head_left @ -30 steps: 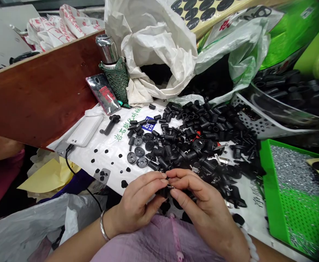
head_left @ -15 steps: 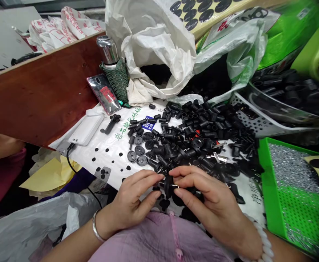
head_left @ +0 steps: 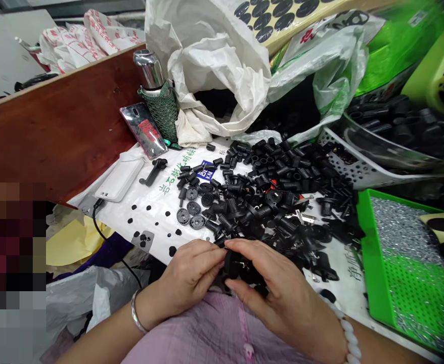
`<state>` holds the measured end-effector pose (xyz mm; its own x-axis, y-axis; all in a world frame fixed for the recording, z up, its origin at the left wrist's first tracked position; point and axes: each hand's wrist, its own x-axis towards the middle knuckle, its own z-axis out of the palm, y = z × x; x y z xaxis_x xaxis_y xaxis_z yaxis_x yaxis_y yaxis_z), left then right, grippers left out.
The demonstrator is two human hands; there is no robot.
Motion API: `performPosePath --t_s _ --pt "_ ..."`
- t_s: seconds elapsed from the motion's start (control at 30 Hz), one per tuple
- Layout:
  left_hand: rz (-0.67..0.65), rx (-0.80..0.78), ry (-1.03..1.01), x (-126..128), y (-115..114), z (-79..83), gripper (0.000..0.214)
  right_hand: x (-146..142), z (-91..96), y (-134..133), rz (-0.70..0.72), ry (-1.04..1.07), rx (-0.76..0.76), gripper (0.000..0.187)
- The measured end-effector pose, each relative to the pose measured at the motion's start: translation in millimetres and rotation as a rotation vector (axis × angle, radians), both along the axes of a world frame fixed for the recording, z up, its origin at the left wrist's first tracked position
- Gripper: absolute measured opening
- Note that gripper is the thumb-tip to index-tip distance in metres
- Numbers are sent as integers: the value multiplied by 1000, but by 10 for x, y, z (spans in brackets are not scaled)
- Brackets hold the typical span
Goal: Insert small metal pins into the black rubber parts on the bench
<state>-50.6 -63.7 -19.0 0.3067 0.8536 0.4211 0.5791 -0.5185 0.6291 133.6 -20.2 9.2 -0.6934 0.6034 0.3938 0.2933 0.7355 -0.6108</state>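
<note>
i've got a crowded bench on my feed, a white printed sheet [head_left: 142, 194] spread over it and a red-brown board [head_left: 66, 121] standing along the left. into the grip: the left hand [head_left: 191, 268] has its fingertips drawn close together, pinching the left side of a black round part [head_left: 229, 264], which sits between the two hands, just in front of the lilac top [head_left: 191, 328]. the right hand [head_left: 284, 290] arches around the part from the other side, thumb and index finger spread wide; whether those tips press on its rim, i can't tell from here. a thin silver pin [head_left: 240, 263] pokes out of its right face. just beyond the hands, a heap of black pieces [head_left: 294, 167] runs across the sheet, with flat holed discs [head_left: 193, 208] at its left edge. further left i see a black lever-like piece [head_left: 153, 173], a white device [head_left: 119, 179] with a black cable [head_left: 125, 266] trailing off it, and a phone [head_left: 144, 129] beside a metal-capped bottle [head_left: 149, 68]. over on the right, a green tray [head_left: 373, 273] carries small silver pieces [head_left: 400, 227], bunched toward its far end, and a pale perforated basket [head_left: 362, 169] sits just past it. at the back, a white bag [head_left: 191, 45] gapes open.
</note>
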Motion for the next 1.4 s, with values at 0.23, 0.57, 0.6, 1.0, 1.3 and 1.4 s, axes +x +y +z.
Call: performPosePath --t_s 0.23,0.57,0.6,1.0,1.3,1.4 --pt "0 81 60 -8 -9 -109 24 26 -14 -1 26 2 25 41" --pt "-14 21 -49 -7 43 -43 20 82 64 49 82 -55 50 47" --pt "-14 3 -63 -2 49 -33 19 83 69 56 101 -55 48 48" --pt "39 2 -116 74 38 -179 19 -8 -24 105 170 -29 52 45" --pt "53 143 -181 65 33 -116 33 -1 25 129 205 -25 69 53" --pt "13 149 -196 43 36 -78 33 44 80 136 149 -40 113 64"
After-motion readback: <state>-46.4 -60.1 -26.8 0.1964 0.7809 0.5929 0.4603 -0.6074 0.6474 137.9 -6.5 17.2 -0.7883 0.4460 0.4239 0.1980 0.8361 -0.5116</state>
